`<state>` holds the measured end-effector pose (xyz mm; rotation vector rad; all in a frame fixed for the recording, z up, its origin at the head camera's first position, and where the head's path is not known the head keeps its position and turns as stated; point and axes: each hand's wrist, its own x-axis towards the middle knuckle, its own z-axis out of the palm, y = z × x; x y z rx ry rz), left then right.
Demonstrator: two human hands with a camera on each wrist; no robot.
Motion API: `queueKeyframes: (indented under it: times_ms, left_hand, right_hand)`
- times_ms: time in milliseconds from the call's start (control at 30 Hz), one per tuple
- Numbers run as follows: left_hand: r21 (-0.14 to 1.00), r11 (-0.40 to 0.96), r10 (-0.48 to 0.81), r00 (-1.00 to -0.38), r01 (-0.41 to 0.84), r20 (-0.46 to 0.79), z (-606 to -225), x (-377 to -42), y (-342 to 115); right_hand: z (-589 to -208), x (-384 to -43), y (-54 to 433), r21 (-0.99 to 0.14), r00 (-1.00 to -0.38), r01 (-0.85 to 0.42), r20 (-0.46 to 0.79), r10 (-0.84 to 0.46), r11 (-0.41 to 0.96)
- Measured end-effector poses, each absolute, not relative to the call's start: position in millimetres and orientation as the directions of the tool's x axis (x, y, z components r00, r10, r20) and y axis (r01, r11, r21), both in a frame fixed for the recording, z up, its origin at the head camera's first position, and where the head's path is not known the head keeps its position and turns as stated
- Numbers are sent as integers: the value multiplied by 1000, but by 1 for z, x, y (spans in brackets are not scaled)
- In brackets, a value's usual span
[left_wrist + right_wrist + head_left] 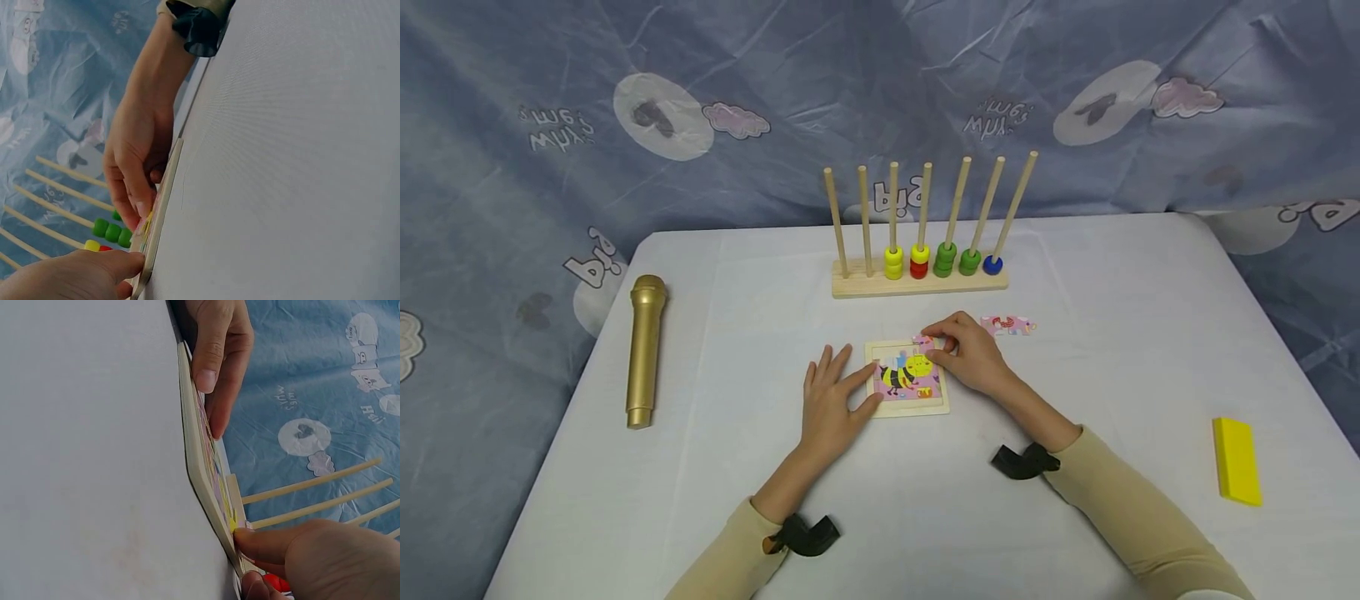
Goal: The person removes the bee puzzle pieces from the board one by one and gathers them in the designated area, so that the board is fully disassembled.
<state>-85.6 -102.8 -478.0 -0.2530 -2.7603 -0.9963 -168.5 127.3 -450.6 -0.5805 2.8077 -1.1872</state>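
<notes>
A small wooden jigsaw puzzle (910,410) with a bee picture lies in its tray mid-table. My left hand (832,414) rests at the tray's left side, thumb and forefinger touching its edge, the other fingers spread straight. At the upper right corner, my right hand (973,357) pinches a pink puzzle piece (922,340) between thumb and forefinger. That piece overlaps the corner; whether it lies flat is hard to tell. Another pink puzzle piece (1011,325) lies on the table just beyond the right hand. Both hands also show at the puzzle tray (195,447) in the right wrist view.
Behind the puzzle stands a wooden bead rack (917,285) with upright pegs and coloured beads. A gold toy microphone (644,354) lies at the left, a yellow block (1236,461) at the right. A printed cloth (880,83) hangs behind the white table (730,308).
</notes>
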Motion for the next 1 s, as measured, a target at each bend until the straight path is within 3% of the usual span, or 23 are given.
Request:
queueKeyframes:
  times_ms: [567,800,1000]
  left_hand:
    - [617,753,90,-965,229,248,-479,-82,-103]
    - [620,748,90,-962,237,259,-478,-84,-102]
    - [620,748,94,-962,238,256,-476,-84,-102]
  right_hand:
    - [-435,-167,135,-836,-949,-280,165,-270,471]
    - [-414,-181,185,-874,-982,-188,156,-106,448]
    - [-417,-184,243,-860,-995,-88,99,-5,502]
